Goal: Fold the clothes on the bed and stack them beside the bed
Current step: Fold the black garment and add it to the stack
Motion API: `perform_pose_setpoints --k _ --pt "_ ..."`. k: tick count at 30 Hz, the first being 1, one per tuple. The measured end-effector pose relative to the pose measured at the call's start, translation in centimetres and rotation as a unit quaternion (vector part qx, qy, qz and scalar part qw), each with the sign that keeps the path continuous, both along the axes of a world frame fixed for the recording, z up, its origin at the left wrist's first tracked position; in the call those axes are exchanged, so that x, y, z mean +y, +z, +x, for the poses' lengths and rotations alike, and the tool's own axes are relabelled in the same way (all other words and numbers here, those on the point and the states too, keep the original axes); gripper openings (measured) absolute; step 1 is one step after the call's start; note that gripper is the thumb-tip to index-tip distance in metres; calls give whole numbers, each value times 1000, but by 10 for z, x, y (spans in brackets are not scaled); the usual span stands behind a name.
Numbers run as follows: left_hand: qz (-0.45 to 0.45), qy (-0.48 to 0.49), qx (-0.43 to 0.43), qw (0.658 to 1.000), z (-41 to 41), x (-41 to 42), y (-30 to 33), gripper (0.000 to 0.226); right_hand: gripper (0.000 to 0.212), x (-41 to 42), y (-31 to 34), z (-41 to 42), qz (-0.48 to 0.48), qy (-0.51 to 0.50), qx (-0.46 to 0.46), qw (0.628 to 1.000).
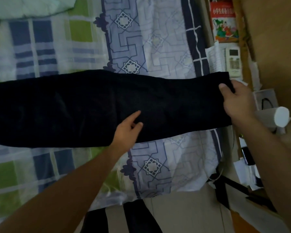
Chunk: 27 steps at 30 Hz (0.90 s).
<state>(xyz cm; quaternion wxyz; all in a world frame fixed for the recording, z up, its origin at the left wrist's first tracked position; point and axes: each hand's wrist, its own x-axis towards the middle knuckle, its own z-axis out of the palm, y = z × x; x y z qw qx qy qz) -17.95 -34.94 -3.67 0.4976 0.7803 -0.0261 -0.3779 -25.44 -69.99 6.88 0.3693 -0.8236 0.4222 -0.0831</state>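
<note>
My right hand (236, 101) grips the right end of the dark garment (94, 108), thumb curled over the top of the cloth and the fingers tucked out of sight underneath. My left hand (127, 130) lies on the garment near its lower edge, forefinger stretched out along the fabric, the thumb apart from it and the other fingers bent under; it holds nothing. The garment stretches across the bed (158, 52) from the left edge of the view to my right hand, a long dark band (too dark for me to make out seams or folds). Beneath it the bed carries a patterned sheet (133, 39) in pale blue with star shapes, and a checked cover (40, 47) in green, blue and white on the left. Past the bed's right side stand a red and white packet (223, 21), a white remote control (233, 61) just below it, and a white cylinder (281, 116) near my right wrist
</note>
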Motion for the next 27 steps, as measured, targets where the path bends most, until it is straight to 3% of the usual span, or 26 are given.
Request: perform_pose_setpoints --k 4,8,10,15,19,22,27 --pt "-57 193 142 969 45 28 5 32 25 61 1 35 21 55 -25 998" --pt "-91 244 194 946 72 62 6 27 37 148 -23 71 4 104 -31 994" --pt "-96 244 206 943 76 75 4 28 39 190 -43 82 9 153 -13 988" --pt "-101 218 204 949 75 93 -5 27 66 245 -88 86 94 266 138 949" --pt "-79 148 170 971 64 90 -11 36 50 232 -98 73 -24 284 135 949" --pt "-51 80 123 988 56 79 -14 47 54 197 -101 73 -177 333 145 915" --pt "-19 46 72 996 49 68 -20 46 68 131 -118 84 -218 364 262 867"
